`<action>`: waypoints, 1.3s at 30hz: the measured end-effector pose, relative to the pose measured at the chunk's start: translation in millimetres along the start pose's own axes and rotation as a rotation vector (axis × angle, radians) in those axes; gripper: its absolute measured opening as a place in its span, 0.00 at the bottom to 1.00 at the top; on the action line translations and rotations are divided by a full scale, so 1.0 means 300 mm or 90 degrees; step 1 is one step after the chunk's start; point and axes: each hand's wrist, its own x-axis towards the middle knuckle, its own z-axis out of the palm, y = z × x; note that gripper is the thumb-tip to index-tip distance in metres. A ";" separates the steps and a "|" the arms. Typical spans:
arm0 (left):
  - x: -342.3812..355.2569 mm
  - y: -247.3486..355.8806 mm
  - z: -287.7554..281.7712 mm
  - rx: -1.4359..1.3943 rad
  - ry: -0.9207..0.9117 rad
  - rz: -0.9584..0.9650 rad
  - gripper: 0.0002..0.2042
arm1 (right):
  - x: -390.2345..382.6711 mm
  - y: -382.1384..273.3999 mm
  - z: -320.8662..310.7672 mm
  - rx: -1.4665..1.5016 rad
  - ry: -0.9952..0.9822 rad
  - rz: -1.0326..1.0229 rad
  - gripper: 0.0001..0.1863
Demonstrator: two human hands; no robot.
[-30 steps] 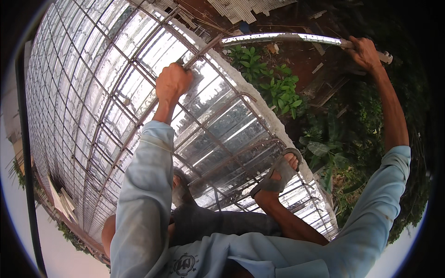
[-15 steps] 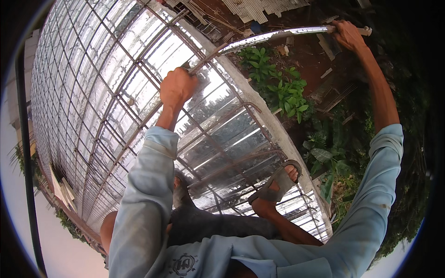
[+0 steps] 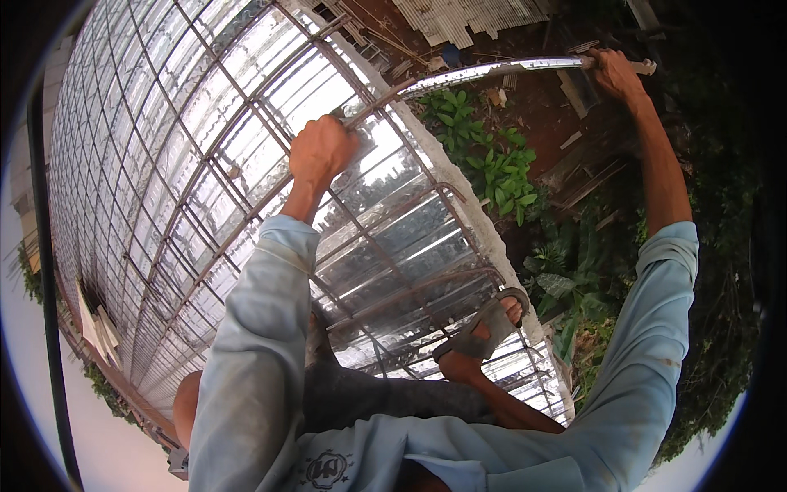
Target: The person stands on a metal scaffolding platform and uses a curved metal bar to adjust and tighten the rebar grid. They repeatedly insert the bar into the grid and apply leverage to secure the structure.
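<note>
My left hand [image 3: 322,148] is closed in a fist around a rusty reinforcing bar [image 3: 379,103], over the steel grid near the slab edge. Out past that edge, my right hand [image 3: 618,76] grips a long metal lever bar [image 3: 508,69] close to its far end, where a short notched tip sticks out beyond my fingers. The lever's shiny length runs left to meet the end of the reinforcing bar; how the two join is too small to tell. Both arms are stretched forward.
A grid of reinforcing bars [image 3: 209,156] lies over shiny corrugated metal decking [image 3: 385,238]. My sandaled foot [image 3: 484,328] stands by the rough concrete edge [image 3: 459,189], with hooked bar ends nearby. Below are leafy plants [image 3: 504,172], reddish ground and corrugated sheets [image 3: 467,18].
The lever bar and my right hand sit slightly lower in view, while the whole scene has shifted a little. Both hands keep their grip.
</note>
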 end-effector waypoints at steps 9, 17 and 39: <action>-0.006 -0.001 -0.010 0.019 -0.031 -0.002 0.19 | 0.025 -0.034 -0.135 0.059 -0.102 0.134 0.22; 0.009 0.002 0.015 0.001 0.014 0.009 0.20 | -0.215 0.125 -0.022 -0.070 -0.093 0.122 0.15; -0.005 0.007 0.011 -0.005 0.012 -0.002 0.19 | -0.214 0.115 -0.061 -0.005 0.034 0.050 0.16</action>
